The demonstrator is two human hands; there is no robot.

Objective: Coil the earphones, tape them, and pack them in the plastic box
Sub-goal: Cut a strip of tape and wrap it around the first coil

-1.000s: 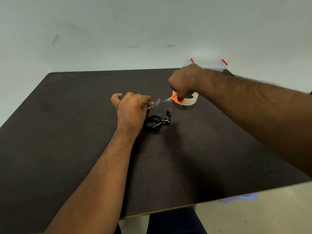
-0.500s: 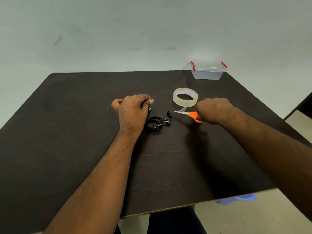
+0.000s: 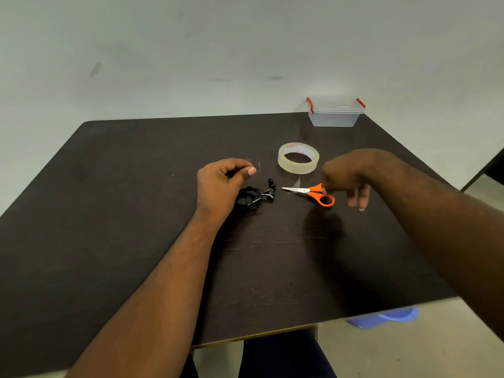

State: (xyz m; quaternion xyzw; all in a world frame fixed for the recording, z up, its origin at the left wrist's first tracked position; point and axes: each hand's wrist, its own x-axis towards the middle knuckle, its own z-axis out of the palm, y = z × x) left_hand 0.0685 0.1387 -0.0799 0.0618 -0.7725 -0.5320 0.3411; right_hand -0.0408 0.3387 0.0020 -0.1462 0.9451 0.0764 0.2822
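Note:
The black earphones [image 3: 252, 198] lie coiled on the dark table [image 3: 131, 219], just right of my left hand [image 3: 222, 184]. That hand pinches a small clear strip of tape [image 3: 259, 168] between thumb and forefinger. Orange-handled scissors [image 3: 313, 192] lie flat on the table, blades pointing left toward the earbuds. My right hand [image 3: 347, 178] hangs over the scissors' upper handle and hides it, its fingers drooping loose beside the lower loop. The clear tape roll [image 3: 298, 159] sits just behind the scissors, a loose end trailing toward them. The lidded plastic box [image 3: 335, 112] with red clips stands at the far right edge.
A pale wall rises right behind the table. The table's front edge is close to my body, with my dark trouser legs [image 3: 283, 356] below it. A blue object [image 3: 387, 317] lies on the floor under the front right corner.
My right hand carried the scissors from the tape roll down to the table and its fingers loosened off the handles. My left hand still pinches the cut strip, turned slightly.

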